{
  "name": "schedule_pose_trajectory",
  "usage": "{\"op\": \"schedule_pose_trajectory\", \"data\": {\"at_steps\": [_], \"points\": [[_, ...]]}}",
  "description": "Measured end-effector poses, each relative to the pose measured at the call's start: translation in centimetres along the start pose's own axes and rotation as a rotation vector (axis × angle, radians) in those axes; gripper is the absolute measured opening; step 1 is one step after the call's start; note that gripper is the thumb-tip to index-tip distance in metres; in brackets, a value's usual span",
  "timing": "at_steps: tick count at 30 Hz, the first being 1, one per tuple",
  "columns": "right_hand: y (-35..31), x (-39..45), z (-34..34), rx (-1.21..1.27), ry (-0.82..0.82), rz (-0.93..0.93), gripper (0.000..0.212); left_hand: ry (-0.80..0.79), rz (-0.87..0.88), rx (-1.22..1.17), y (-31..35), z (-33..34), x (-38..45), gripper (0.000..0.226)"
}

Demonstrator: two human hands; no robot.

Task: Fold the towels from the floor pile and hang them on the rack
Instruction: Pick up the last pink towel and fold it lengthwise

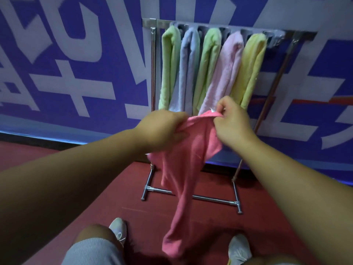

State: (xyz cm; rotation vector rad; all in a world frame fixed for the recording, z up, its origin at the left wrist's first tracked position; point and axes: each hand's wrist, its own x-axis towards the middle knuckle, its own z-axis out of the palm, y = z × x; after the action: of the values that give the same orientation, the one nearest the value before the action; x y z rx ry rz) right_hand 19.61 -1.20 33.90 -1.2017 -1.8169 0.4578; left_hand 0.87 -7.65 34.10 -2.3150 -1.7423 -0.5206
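While both arms reach forward at chest height, the left hand [162, 127] grips a bunched upper edge of a coral-pink terry towel [183, 169], its fingers curled into the cloth. The right hand [232, 121] pinches the towel's other top corner between thumb and fingertips, close to a small white label [212, 109] at the hem. The pink towel hangs unfolded between the two hands and trails down in a long twisted drape, its lower end near the dark red floor [200, 217], between the person's pale sneakers [118, 228].

Just behind the hands stands a chrome metal towel rack [152, 64] with a floor-level crossbar and short feet. Five folded towels hang side by side over its upper bar: a light green towel [170, 66] at the left, then a pale blue-grey towel [188, 67], a second green towel [208, 64], a soft pink towel [225, 69], and a yellow towel [252, 66] at the right. The bar's right end, beyond the yellow one, is bare. The rack stands against a blue wall with large white lettering [76, 54]. Grey ribbed shorts [93, 251] cover the person's left thigh at the bottom edge.
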Motion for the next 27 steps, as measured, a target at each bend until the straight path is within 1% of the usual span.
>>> {"op": "schedule_pose_trajectory", "data": {"at_steps": [3, 5, 6, 7, 8, 9, 10, 11, 12, 13, 14, 16, 18, 20, 22, 23, 25, 27], "points": [[-0.4, 0.8, -1.7, -0.116, 0.020, 0.022, 0.009, -0.045, -0.113, -0.054, -1.8, -0.5, -0.6, 0.024], [-0.2, 1.0, -2.6, -0.166, 0.005, 0.025, 0.009, -0.105, -0.200, -0.081, -2.8, -0.5, -1.3, 0.021], [-0.1, 1.1, -2.8, -0.170, -0.005, 0.059, 0.010, -0.138, -0.244, -0.096, -3.4, -0.4, -1.8, 0.021], [0.1, 1.1, -3.0, -0.112, -0.002, 0.129, 0.011, -0.183, -0.281, -0.105, -3.9, -0.3, -2.3, 0.021], [0.2, 1.2, -3.2, 0.049, 0.011, 0.246, 0.012, -0.229, -0.309, -0.107, -4.4, -0.2, -2.9, 0.022], [0.2, 1.2, -3.4, 0.285, 0.016, 0.390, 0.015, -0.274, -0.332, -0.115, -4.8, -0.1, -3.4, 0.023], [0.3, 1.2, -3.7, 0.513, 0.012, 0.539, 0.018, -0.307, -0.354, -0.134, -5.2, -0.1, -4.0, 0.023], [0.4, 1.1, -4.0, 0.676, -0.017, 0.651, 0.020, -0.330, -0.380, -0.158, -5.5, 0.0, -4.5, 0.022], [0.7, 0.9, -4.3, 0.773, -0.053, 0.728, 0.018, -0.345, -0.415, -0.184, -5.9, 0.0, -5.0, 0.022], [0.9, 0.8, -4.6, 0.814, -0.091, 0.784, 0.015, -0.357, -0.463, -0.223, -6.1, 0.1, -5.4, 0.022], [1.1, 0.6, -4.7, 0.829, -0.141, 0.814, 0.015, -0.367, -0.527, -0.304, -6.4, 0.1, -5.8, 0.024], [1.1, 0.1, -4.7, 0.832, -0.201, 0.828, 0.019, -0.399, -0.684, -0.614, -6.5, 0.0, -6.6, 0.029], [0.7, -0.3, -4.3, 0.818, -0.227, 0.792, 0.030, -0.412, -0.787, -0.919, -6.1, -0.4, -7.0, 0.023], [-0.2, -1.1, -3.6, 0.805, -0.288, 0.742, 0.041, -0.389, -0.815, -1.134, -5.2, -1.1, -6.9, 0.011], [-1.0, -1.7, -2.8, 0.807, -0.346, 0.723, 0.050, -0.316, -0.809, -1.287, -3.9, -1.9, -6.4, 0.011], [-1.5, -2.0, -2.4, 0.821, -0.371, 0.719, 0.054, -0.251, -0.807, -1.318, -3.5, -2.1, -6.0, 0.012], [-2.4, -2.4, -1.6, 0.856, -0.400, 0.708, 0.058, -0.094, -0.806, -1.286, -2.6, -2.5, -5.4, 0.016], [-3.6, -2.9, -0.8, 0.868, -0.427, 0.685, 0.055, -0.001, -0.772, -1.221, -1.4, -3.0, -4.8, 0.015]]}}
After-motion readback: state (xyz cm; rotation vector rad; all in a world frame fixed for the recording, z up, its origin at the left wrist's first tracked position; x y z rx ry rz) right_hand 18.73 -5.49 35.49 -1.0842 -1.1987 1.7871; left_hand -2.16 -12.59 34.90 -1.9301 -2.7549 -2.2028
